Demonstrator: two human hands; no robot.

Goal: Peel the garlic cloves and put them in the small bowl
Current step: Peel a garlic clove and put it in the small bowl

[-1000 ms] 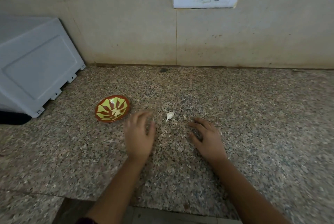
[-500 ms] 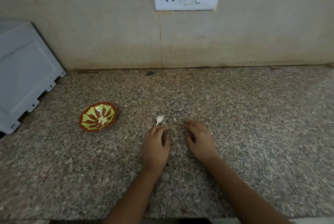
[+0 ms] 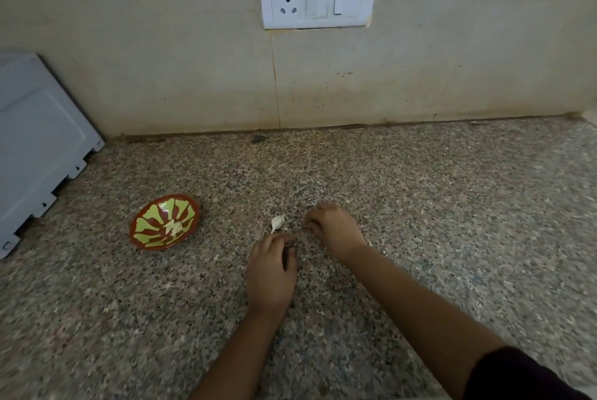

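1. Centrally, a single garlic clove (image 3: pixel 277 222) lies on the speckled stone bench (image 3: pixel 426 206). It is pale, its thin tail points toward the near edge, and it lies outside the bowl.
2. Left of the clove and well apart from it stands the small bowl (image 3: pixel 164 222), tilted slightly toward the camera. It has a red-brown rim and a yellow-green petal pattern.
3. Pale pieces (image 3: pixel 173 226) lie at the bowl's centre. They may be peeled garlic, but the view is too soft to be sure.
4. The left hand (image 3: pixel 271 270) rests palm-down on the bench just on the near side of the clove. Its fingers (image 3: pixel 274 243) lie pressed together and lightly bent, and their tips are just beside the clove's tail. Whether they touch it cannot be told.
5. The right hand (image 3: pixel 334 228) sits just to the right of the clove, knuckles raised. Its fingers (image 3: pixel 315 222) are curled downward with the tips on the bench. Whether they pinch anything cannot be told.
6. A dark sleeve (image 3: pixel 523 377) covers the right upper arm at the lower right corner.
7. Behind the bench rises a stained tiled wall (image 3: pixel 161 60), which carries a white socket plate (image 3: pixel 317 0).
8. A white panel (image 3: pixel 38 147) leans at the far left edge of the bench.
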